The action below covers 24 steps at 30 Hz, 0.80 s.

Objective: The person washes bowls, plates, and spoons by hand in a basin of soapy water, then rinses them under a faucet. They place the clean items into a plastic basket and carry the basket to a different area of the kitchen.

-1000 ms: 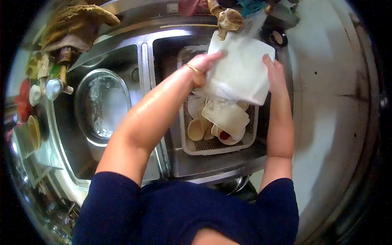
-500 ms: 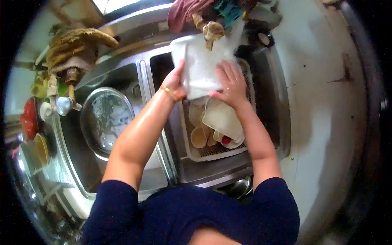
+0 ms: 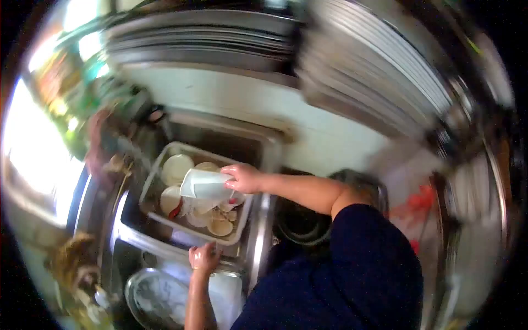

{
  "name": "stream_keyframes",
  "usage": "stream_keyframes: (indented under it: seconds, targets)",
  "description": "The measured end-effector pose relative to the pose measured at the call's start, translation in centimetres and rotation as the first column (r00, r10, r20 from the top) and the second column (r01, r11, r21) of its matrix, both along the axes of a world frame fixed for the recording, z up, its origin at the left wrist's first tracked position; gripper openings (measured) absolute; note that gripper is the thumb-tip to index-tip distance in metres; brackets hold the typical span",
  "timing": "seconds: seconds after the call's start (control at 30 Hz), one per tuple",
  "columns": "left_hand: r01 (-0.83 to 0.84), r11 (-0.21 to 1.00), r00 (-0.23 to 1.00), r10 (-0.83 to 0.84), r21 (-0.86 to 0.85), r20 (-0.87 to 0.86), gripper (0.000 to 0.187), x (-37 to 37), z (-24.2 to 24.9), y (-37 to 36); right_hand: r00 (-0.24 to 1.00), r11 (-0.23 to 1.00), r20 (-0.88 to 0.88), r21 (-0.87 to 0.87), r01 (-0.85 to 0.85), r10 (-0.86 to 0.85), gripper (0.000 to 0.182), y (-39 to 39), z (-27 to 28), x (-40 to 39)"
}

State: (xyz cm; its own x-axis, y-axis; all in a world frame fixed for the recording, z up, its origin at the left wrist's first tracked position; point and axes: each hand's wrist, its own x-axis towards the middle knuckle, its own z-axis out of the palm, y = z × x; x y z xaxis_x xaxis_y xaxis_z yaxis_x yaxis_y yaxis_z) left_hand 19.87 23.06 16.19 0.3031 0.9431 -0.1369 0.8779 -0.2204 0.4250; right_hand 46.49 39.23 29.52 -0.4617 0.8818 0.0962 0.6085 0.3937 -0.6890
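The view is blurred and turned to the right. My right hand (image 3: 243, 177) grips a white square container (image 3: 204, 184) and holds it above a white plastic basket (image 3: 154, 175) set in the sink. Inside the basket lie several white and cream plates and small bowls (image 3: 177, 166). My left hand (image 3: 204, 257) rests on the steel divider between the two sink basins, just below the basket, with nothing visibly held in it and its fingers curled on the metal.
A round steel bowl (image 3: 157, 297) sits in the left basin at the bottom. The tap (image 3: 117, 163) stands left of the basket. A dark round opening (image 3: 300, 223) lies right of the sink. Steel shelves (image 3: 374, 71) run overhead.
The camera has swung sharply right. The white container has left the tap's stream and now hangs in my right hand alone; my left hand has dropped to the sink divider.
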Motion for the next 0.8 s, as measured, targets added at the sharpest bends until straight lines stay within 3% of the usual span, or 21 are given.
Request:
stream_keyframes:
  seconds: [0.03, 0.1, 0.17, 0.23, 0.3, 0.37, 0.4, 0.43, 0.47, 0.5, 0.57, 0.63, 0.73, 0.8]
  targets:
    - [0.090, 0.994, 0.987, -0.080, 0.067, -0.137, 0.035, 0.5, 1.6, -0.9, 0.990, 0.994, 0.142, 0.102, -0.037, 0.022, 0.025, -2.2, 2.6, 1.9]
    - [0.091, 0.982, 0.958, -0.041, 0.163, -0.285, 0.030, 1.3, 1.2, -1.4, 0.878, 0.936, 0.448, 0.351, 0.002, -0.170, 0.020, -8.3, 6.7, 5.1]
    - [-0.047, 0.966, 0.994, 0.071, 0.255, -0.088, 0.029, 1.3, -1.3, -1.7, 0.771, 0.822, 0.554, 0.565, -0.071, -0.314, 0.015, -15.3, 9.5, 9.7]
    - [0.000, 0.977, 0.993, 0.025, 0.214, -0.114, 0.029, 1.2, -0.4, -2.1, 0.609, 0.783, 0.556, 0.594, 0.186, -0.566, 0.017, -24.9, 14.7, 11.6]
    - [0.023, 0.938, 0.999, -0.035, 0.347, 0.029, 0.030, 1.2, 0.2, -3.3, 0.555, 0.550, 0.371, 0.812, 0.195, -0.745, 0.020, -35.2, 18.4, 12.9]
    - [0.045, 0.951, 0.996, -0.019, 0.306, -0.088, 0.032, 1.8, 1.0, -3.4, 0.323, 0.400, 0.316, 0.886, 0.236, -0.892, 0.024, -44.4, 23.2, 12.6]
    - [0.068, 0.979, 0.994, -0.049, 0.193, -0.101, 0.033, 2.1, 2.6, -4.0, 0.245, 0.365, 0.309, 0.901, 0.234, -0.919, 0.026, -48.9, 24.8, 12.9]
    - [0.082, 0.976, 0.994, -0.066, 0.202, -0.085, 0.033, 1.4, -0.4, -2.7, 0.167, 0.330, 0.297, 0.916, 0.229, -0.940, 0.027, -52.8, 26.5, 13.4]
    - [0.065, 0.944, 0.995, -0.037, 0.324, -0.089, 0.035, 0.7, -3.6, -1.6, -0.095, 0.271, 0.305, 0.926, 0.263, -0.948, 0.027, -57.2, 27.4, 14.1]
    - [0.120, 0.949, 0.992, -0.104, 0.293, -0.070, 0.037, 0.8, -2.3, -1.5, -0.353, 0.204, 0.305, 0.933, 0.295, -0.884, 0.028, -61.7, 27.9, 14.5]
    - [0.128, 0.952, 0.988, -0.099, 0.278, -0.115, 0.039, 1.2, -1.2, -1.6, -0.502, 0.092, 0.241, 0.948, 0.304, -0.831, 0.024, -67.8, 29.8, 13.8]
    - [0.156, 0.952, 0.983, -0.123, 0.263, -0.136, 0.040, 1.1, -1.5, -1.2, -0.703, -0.043, 0.237, 0.934, 0.356, -0.670, 0.021, -72.5, 30.6, 13.1]
    - [0.160, 0.941, 0.983, -0.125, 0.300, -0.132, 0.040, 1.5, -0.8, -1.6, -0.804, -0.181, 0.389, 0.842, 0.509, -0.451, 0.024, -77.7, 29.8, 13.7]
    - [0.169, 0.956, 0.985, -0.156, 0.238, -0.072, 0.041, 0.9, -3.2, -0.3, -0.686, -0.148, 0.439, 0.771, 0.619, -0.581, 0.030, -83.8, 26.4, 18.0]
